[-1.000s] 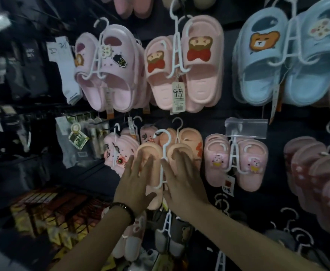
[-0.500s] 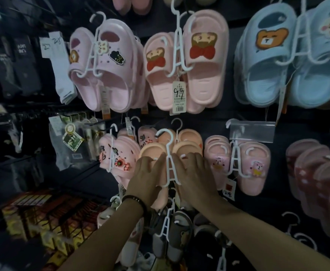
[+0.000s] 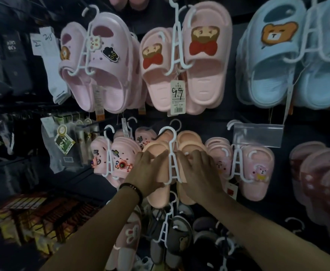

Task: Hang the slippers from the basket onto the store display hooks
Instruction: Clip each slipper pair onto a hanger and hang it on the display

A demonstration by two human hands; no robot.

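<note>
Your peach slippers [image 3: 163, 171], paired on a white hanger [image 3: 173, 163], are at the display's middle row. Your left hand [image 3: 146, 173] curls round one slipper and your right hand [image 3: 201, 173] round the other (charm-studded pink clogs [image 3: 121, 153] hang just beside).

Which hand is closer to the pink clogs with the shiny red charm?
Left. The left hand grips the peach slippers right beside the pink clogs. The right hand holds the same pair beyond the white hanger, farther from them.
</note>
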